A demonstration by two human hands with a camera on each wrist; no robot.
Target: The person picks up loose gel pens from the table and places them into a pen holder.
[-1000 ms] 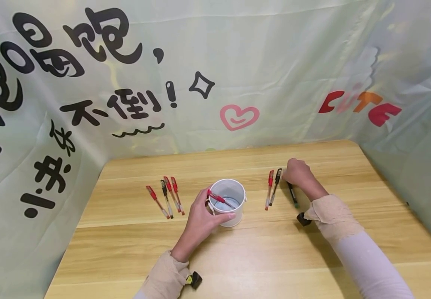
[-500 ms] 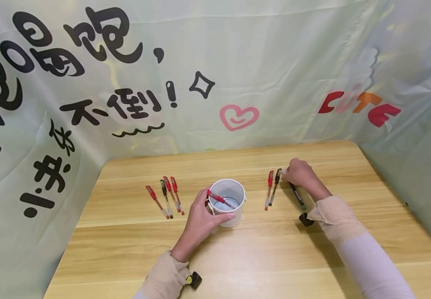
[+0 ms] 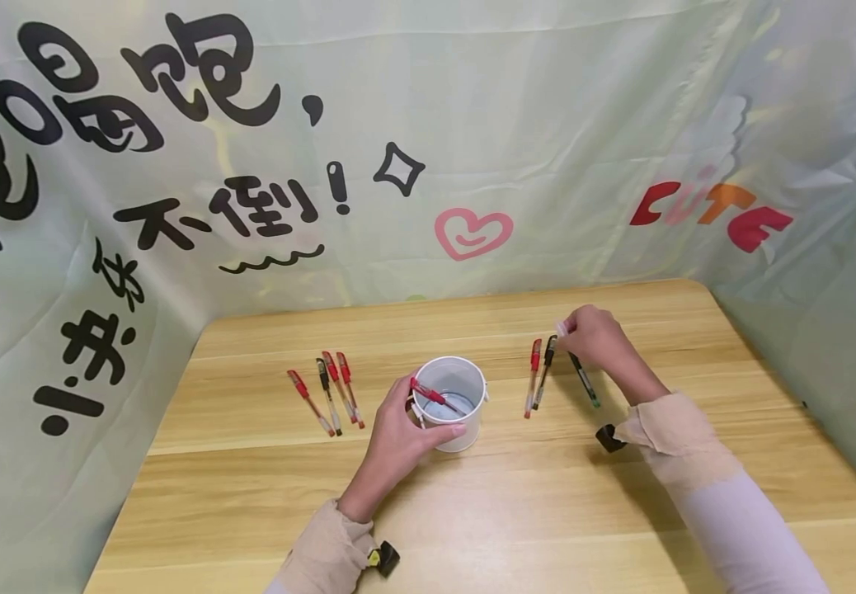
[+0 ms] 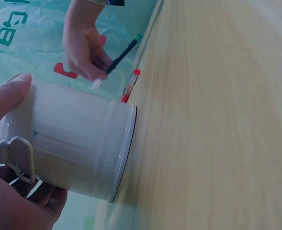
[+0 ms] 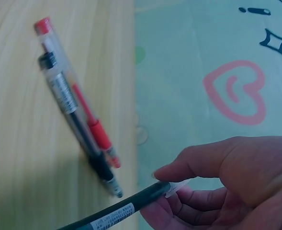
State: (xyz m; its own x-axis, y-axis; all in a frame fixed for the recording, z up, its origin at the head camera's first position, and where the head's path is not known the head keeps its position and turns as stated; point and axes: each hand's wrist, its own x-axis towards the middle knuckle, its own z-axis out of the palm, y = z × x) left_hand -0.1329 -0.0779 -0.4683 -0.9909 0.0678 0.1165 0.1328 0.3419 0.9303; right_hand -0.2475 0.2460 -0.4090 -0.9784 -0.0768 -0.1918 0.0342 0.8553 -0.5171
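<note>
black lettering (image 3: 159, 223): spreads over the left part of a pale backdrop cloth (image 3: 369, 74)
outer red pen (image 3: 310, 403): lies slanted on the wooden table (image 3: 487, 511), leftmost of four, red end toward the far edge
left black pen (image 3: 329, 396): lies just to the right of that, black end likewise toward the far edge
twin red pens (image 3: 340, 388): lie side by side, close to the left black pen, rightmost in this group
left wrap (image 3: 331, 540): beige, around the wrist, with a small black device (image 3: 385, 558) beside it
left hand (image 3: 402, 429): grips the white bucket (image 3: 468, 436) from its left side, thumb along the near side, fingers curled round behind
white bucket: upright on the table, mouth up, between the two groups of pens
inner red pen (image 3: 439, 398): leans inside the bucket, red end at the rim by the left hand, other end down within
pink heart (image 3: 471, 241): on the cloth, beyond the bucket
right red pen (image 3: 532, 378): lies on the table, to the right of the bucket and apart from it
right black pen (image 3: 543, 373): lies just beside the right red pen
dark pen (image 3: 584, 381): slants downward from the right hand, green end lowest; cannot tell whether touching the table
right hand (image 3: 600, 338): pinches the dark pen near its pale end, narrowly, between thumb and fingers
right wrap (image 3: 684, 437): beige, above a pale sleeve (image 3: 747, 528)
coloured word "cute" (image 3: 725, 202): on the cloth, far right
</note>
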